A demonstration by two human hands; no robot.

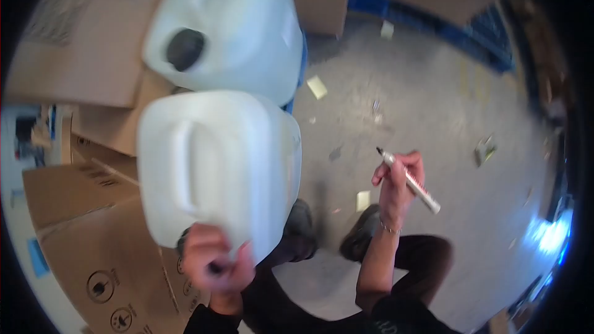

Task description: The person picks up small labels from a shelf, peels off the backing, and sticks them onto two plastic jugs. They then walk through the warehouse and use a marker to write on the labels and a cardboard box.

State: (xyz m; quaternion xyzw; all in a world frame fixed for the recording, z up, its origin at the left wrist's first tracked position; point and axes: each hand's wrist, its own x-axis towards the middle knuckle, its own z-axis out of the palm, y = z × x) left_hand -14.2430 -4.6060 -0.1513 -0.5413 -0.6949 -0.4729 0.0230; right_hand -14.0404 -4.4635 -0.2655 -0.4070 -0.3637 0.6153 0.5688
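Note:
My right hand (399, 184) grips a white marker pen (411, 184) with red print, its dark tip bare and pointing up and left. It is held over the floor, right of the jugs. My left hand (216, 260) is closed, slightly blurred, around a small black cap (216, 267), at the near end of a white plastic jug (219, 167). That jug has a moulded handle on top, and a dark edge of its lid shows beside my left hand. Behind it stands a second white jug (247, 31) with a black screw lid (185, 49).
Cardboard boxes (105, 253) crowd the left side, and a larger carton (80, 37) stands at the upper left. A blue pallet (427, 25) carries boxes at the back. Paper scraps (317, 86) litter the concrete floor (433, 111). My shoes (362, 232) are below.

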